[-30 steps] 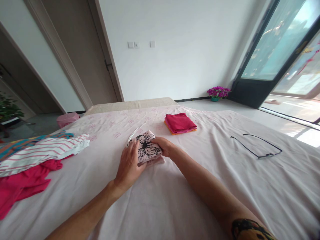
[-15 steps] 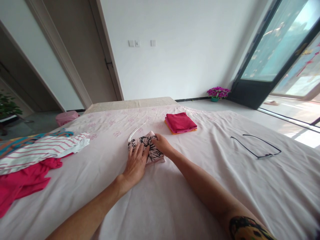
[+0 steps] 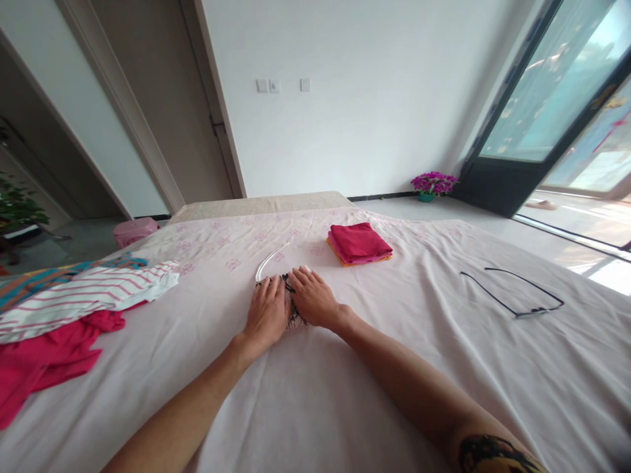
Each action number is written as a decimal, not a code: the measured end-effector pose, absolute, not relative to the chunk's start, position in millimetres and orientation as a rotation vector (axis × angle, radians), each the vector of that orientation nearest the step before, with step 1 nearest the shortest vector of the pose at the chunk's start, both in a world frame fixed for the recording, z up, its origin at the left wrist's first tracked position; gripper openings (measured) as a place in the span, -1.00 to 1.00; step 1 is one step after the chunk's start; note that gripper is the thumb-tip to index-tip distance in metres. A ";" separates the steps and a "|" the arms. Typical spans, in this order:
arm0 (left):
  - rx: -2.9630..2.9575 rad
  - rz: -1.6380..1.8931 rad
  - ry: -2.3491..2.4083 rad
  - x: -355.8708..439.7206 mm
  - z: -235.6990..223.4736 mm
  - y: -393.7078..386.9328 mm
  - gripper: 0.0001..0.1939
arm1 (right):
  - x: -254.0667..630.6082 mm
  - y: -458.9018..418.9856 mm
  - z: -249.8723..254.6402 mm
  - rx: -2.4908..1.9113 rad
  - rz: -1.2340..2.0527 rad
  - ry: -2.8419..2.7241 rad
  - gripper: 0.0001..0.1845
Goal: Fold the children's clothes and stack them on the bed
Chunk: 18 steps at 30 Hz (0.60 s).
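A small folded pale pink garment (image 3: 296, 320) with black print lies on the bed in front of me, mostly covered by my hands. White drawstrings (image 3: 267, 260) trail from its far left corner. My left hand (image 3: 266, 313) rests flat on its left part, fingers extended. My right hand (image 3: 314, 297) lies palm down over the right part, its fingers stretched out too. Beyond my right hand sits a neat stack of folded clothes (image 3: 361, 243), red on top with an orange edge below.
Loose clothes (image 3: 89, 289), striped white and red among them, are heaped at the left. Black-framed glasses (image 3: 522, 309) lie on the sheet (image 3: 424, 315) at the right. On the floor stand a pink stool (image 3: 135, 231) and a pot of purple flowers (image 3: 434, 184).
My right hand has gone from gripping the garment's far right edge to lying flat on top. My left hand stays on the left part, and less of the print shows.
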State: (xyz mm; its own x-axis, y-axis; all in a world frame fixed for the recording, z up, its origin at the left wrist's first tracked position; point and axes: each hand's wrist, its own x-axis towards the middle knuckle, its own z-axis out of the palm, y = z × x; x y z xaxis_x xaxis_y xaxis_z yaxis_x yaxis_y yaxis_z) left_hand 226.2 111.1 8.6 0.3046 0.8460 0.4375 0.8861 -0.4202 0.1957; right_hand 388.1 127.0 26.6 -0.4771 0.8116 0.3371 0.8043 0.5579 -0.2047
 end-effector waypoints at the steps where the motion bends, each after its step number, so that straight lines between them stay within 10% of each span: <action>1: -2.447 -0.701 -1.639 227.4 5.5 109.7 -0.52 | 390.1 128.2 21.4 -1.307 0.033 -2.432 -0.47; 18: -2.592 -0.733 -1.452 200.7 0.2 87.1 -0.51 | 422.7 139.2 5.6 -1.202 0.216 -2.526 -0.50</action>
